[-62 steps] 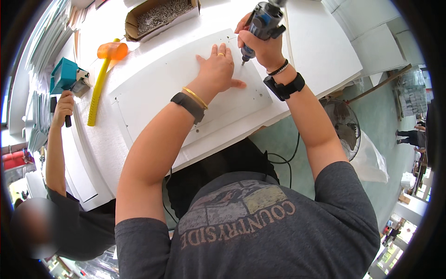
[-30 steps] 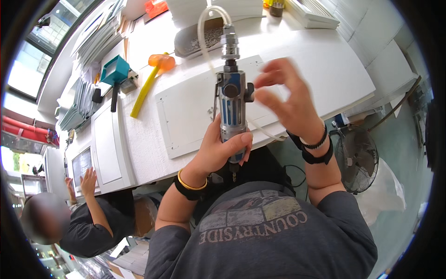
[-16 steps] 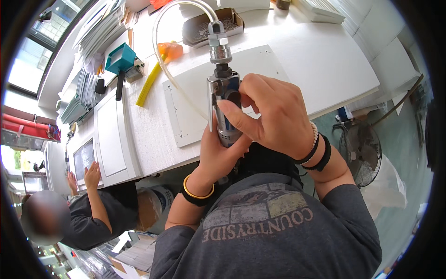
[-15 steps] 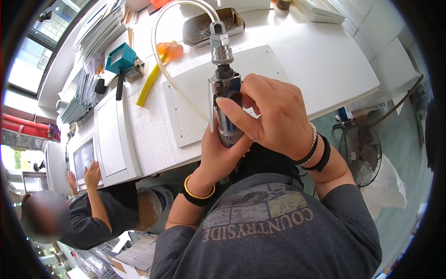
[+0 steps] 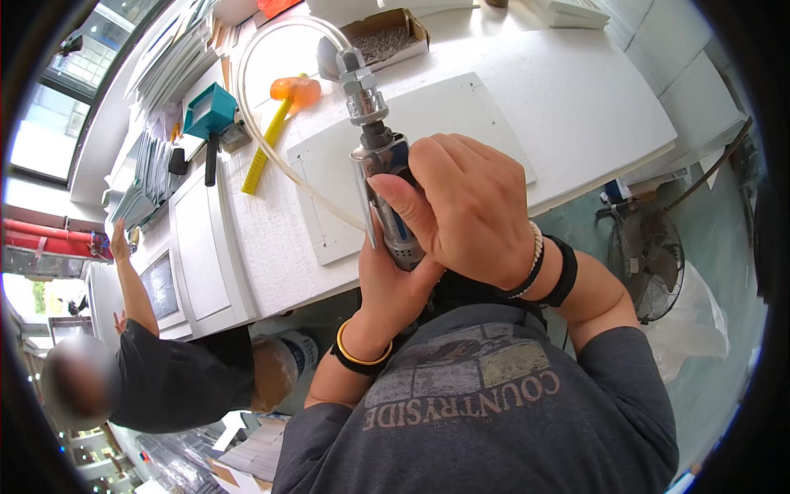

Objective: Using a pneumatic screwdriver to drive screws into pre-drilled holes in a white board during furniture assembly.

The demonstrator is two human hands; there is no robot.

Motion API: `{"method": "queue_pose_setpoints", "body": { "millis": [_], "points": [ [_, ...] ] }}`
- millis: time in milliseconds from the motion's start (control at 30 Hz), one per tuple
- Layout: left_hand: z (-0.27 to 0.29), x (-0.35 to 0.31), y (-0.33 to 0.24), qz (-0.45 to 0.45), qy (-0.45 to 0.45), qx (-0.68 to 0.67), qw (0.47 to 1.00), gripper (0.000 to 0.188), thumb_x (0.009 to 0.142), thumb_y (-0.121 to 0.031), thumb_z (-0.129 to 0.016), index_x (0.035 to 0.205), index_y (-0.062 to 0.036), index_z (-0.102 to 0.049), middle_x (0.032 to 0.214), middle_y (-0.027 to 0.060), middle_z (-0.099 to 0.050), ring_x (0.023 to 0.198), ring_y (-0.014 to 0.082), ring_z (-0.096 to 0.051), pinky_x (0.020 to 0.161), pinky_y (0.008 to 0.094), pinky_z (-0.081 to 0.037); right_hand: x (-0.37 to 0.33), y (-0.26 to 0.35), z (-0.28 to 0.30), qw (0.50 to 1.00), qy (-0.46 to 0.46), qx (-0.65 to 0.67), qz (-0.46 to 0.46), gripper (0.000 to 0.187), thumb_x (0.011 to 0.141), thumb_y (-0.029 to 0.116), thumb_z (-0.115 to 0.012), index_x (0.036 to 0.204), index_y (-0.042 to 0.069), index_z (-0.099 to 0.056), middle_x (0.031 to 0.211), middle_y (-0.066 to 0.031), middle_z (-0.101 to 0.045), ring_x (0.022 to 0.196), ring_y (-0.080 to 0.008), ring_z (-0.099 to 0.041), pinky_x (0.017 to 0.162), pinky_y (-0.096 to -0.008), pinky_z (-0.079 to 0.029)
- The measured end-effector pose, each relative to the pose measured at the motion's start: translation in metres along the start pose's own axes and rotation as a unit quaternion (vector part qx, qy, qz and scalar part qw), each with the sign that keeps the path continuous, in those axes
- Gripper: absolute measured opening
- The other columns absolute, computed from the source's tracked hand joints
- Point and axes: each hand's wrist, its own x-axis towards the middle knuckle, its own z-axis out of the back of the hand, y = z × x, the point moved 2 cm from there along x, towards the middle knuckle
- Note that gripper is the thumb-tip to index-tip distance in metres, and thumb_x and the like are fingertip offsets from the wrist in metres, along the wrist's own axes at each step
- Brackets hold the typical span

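Observation:
A silver air screwdriver [image 5: 378, 154] stands steeply in front of my chest, its hose fitting pointing away from me. My left hand [image 5: 385, 284] is closed around its lower body. My right hand [image 5: 473, 206] closes on the upper body from the right, thumb across the front and fingers curled over the side. Along the tool's left side runs a thin metal lever. The tip is hidden behind my hands and shirt. From the fitting a clear hose [image 5: 240, 78] loops left and back down toward my left hand. Under the tool, a white panel [image 5: 440, 115] lies on the table.
An orange-headed mallet [image 5: 296, 90] with a yellow handle lies left of the panel, near a teal box-shaped tool [image 5: 210, 111]. Behind is a cardboard box [image 5: 421, 34] of screws. A co-worker [image 5: 185, 370] stands at the left; a black fan [image 5: 650, 263] stands at the right.
The air screwdriver's fitting end has tilted left, and my right hand has shifted slightly left with it. The co-worker's arm has reached farther forward.

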Motion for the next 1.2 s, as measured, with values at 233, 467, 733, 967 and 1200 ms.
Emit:
{"method": "queue_pose_setpoints", "body": {
  "millis": [233, 467, 733, 967, 1200],
  "points": [
    [0.003, -0.007, 0.001, 0.122, 0.014, -0.081, 0.989, 0.057, 0.075, -0.014, -0.07, 0.121, -0.0003, -0.038, 0.106, 0.0111, -0.055, 0.097, 0.0172, -0.056, 0.082, 0.0301, -0.045, 0.004, -0.004, 0.001, 0.996, 0.056, 0.016, 0.062, 0.032, 0.079, 0.024, -0.065, 0.065, 0.005, -0.043, 0.057, -0.0059, -0.042, 0.049, -0.0217, -0.044, 0.045, -0.0309, -0.036],
    [0.004, -0.008, -0.002, 0.132, 0.037, -0.072, 0.988, 0.055, 0.076, -0.011, -0.068, 0.12, 0.0004, -0.038, 0.106, 0.0109, -0.056, 0.095, 0.0169, -0.057, 0.081, 0.0294, -0.046, 0.005, -0.008, 0.002, 0.992, 0.064, 0.047, 0.097, 0.03, 0.077, 0.023, -0.066, 0.067, 0.004, -0.044, 0.059, -0.0067, -0.043, 0.052, -0.0219, -0.045, 0.046, -0.0312, -0.037],
    [0.001, -0.002, 0.005, 0.064, -0.017, -0.07, 0.995, 0.036, 0.078, -0.005, -0.063, 0.106, 0.0015, -0.04, 0.075, 0.0068, -0.058, 0.059, 0.0125, -0.059, 0.052, 0.023, -0.048, 0.002, -0.01, -0.006, 0.996, 0.079, 0.038, 0.025, 0.033, 0.08, 0.028, -0.065, 0.067, 0.005, -0.046, 0.059, -0.0066, -0.044, 0.051, -0.0221, -0.045, 0.046, -0.0301, -0.036],
    [0.008, 0.009, -0.006, 0.187, 0.063, -0.281, 0.939, 0.036, 0.077, -0.011, -0.068, 0.1, 0.0024, -0.044, 0.068, 0.0068, -0.056, 0.051, 0.0134, -0.057, 0.044, 0.0243, -0.046, -0.026, -0.044, -0.018, 0.914, 0.013, 0.34, -0.22, 0.051, 0.08, 0.043, -0.065, 0.102, -0.002, -0.054, 0.098, -0.0091, -0.058, 0.088, -0.0175, -0.056, 0.077, -0.0285, -0.044],
    [0.003, 0.013, -0.006, 0.167, 0.127, -0.308, 0.928, 0.043, 0.069, -0.002, -0.067, 0.102, 0.0006, -0.041, 0.068, 0.0072, -0.055, 0.051, 0.0161, -0.058, 0.042, 0.0244, -0.047, -0.02, -0.014, -0.034, 0.619, 0.251, 0.661, -0.341, 0.03, 0.078, 0.024, -0.067, 0.093, -0.001, -0.06, 0.083, -0.0075, -0.063, 0.079, -0.0142, -0.06, 0.073, -0.0267, -0.048]
  ]
}}
